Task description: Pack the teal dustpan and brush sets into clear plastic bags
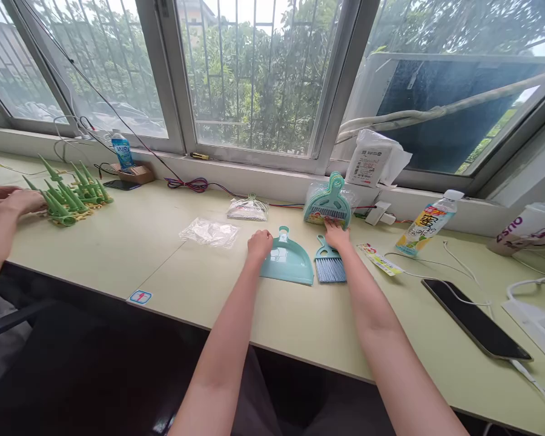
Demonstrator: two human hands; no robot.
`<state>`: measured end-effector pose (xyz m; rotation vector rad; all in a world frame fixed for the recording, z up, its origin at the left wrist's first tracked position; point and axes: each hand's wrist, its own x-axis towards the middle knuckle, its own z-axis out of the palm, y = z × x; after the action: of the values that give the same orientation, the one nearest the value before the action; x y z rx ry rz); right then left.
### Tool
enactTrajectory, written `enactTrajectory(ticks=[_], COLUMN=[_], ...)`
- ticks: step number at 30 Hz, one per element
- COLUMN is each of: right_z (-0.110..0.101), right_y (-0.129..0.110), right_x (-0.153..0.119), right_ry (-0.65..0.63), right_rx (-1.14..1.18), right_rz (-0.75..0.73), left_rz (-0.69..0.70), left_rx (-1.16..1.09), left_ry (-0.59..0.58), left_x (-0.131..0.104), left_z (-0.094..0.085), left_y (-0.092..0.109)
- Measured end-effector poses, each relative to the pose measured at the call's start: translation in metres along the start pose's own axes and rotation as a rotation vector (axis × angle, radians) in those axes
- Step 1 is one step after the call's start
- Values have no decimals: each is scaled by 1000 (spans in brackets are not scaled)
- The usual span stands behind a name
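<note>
L hand [260, 243] rests curled on the dustpan [287, 261] handle, pinning it flat on tabletop [163, 254]. R hand [336, 233], fingers bent, touches brush [329, 261] handle & packed set [327, 207] behind. Best grip brush by handle, keep pan steady w/ L.

dustpan [289, 261] left of brush [329, 264], packaged set [327, 207] behind both, phone [476, 317] far right
</note>
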<state>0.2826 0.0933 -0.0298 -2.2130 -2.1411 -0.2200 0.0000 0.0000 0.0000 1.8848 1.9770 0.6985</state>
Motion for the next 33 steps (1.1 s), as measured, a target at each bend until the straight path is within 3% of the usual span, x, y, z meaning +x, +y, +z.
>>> enactTrajectory(ticks=[9, 18, 22, 29, 33], right_z=[1, -14, -18, -32, -38], right_y=[-4, -15, -15, -3, 1], right_x=[5, -27, -27, 4, 13], right_ry=[19, 238, 210, 166, 93], right_rx=[13, -6, -13, 136, 183], right_rz=[48, -28, -37, 87, 79], left_rz=[40, 53, 56, 57, 63], left_rx=[21, 11, 27, 49, 52], left_ry=[-26, -37, -33, -36, -32], left_x=[-8, -9, -9, -10, -10], left_z=[-2, -3, -3, -3, -2], left_y=[8, 9, 9, 8, 8])
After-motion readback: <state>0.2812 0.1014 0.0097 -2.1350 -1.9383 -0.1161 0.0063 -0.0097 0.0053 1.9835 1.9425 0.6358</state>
